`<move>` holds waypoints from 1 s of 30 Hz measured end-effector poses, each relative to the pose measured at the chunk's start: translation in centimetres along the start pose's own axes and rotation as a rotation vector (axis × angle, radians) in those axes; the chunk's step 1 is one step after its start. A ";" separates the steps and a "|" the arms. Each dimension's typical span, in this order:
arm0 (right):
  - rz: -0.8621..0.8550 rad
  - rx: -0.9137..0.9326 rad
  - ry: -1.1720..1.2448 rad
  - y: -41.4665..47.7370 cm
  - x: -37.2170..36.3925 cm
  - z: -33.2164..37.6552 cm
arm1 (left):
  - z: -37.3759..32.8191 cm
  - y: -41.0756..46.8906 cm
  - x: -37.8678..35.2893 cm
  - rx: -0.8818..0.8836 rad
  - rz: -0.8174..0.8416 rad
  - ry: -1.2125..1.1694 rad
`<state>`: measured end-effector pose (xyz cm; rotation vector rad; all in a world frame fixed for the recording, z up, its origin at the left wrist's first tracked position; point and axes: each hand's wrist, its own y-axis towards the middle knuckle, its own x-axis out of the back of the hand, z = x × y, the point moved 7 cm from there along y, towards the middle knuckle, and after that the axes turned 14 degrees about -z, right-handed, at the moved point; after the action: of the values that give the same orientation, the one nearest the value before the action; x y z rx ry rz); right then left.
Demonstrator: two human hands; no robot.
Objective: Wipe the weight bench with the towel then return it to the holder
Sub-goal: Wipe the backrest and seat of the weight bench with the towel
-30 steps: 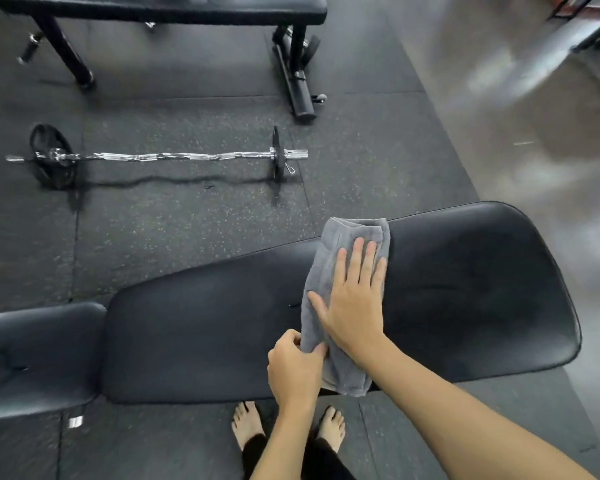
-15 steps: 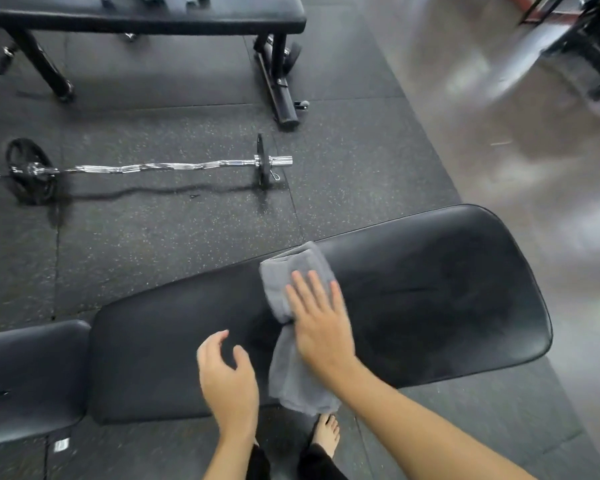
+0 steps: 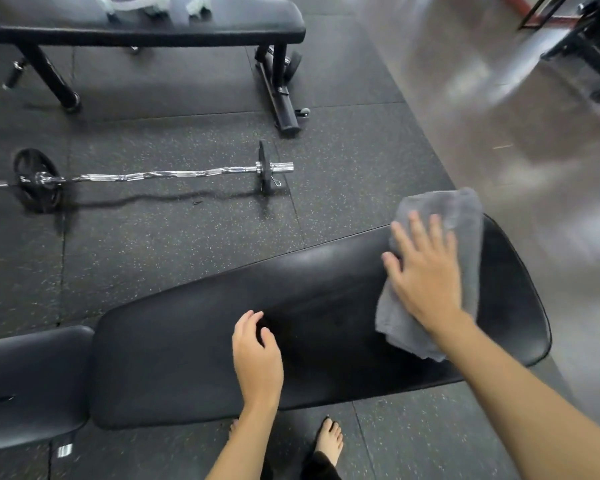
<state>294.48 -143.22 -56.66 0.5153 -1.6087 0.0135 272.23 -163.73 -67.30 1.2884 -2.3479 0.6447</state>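
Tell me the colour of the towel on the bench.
Plain grey towel, seen in the head view under the right hand.

Legible markings: the black weight plate at the left end of the curl bar carries a pale numeral that reads as "5". A small striped tag under the bench seat is too small to read.

The right hand has swept the towel from the bench's middle to its far right end; the left hand has let go of it, and now hovers open mid-bench.
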 end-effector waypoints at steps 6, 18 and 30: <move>0.190 0.350 0.175 -6.4 -5.3 16.3 | 2.4 2.5 2.9 0.017 -0.107 0.018; 0.115 0.389 0.161 -13.0 -1.9 11.6 | 5.1 3.6 3.4 0.024 -0.117 0.076; -0.030 0.000 0.000 2.7 -0.4 -1.4 | 0.1 0.8 -3.7 -0.300 0.159 0.250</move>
<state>294.93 -140.27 -56.07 0.5388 -1.6007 -0.0089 273.43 -160.88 -69.49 0.8473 -2.2481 0.4477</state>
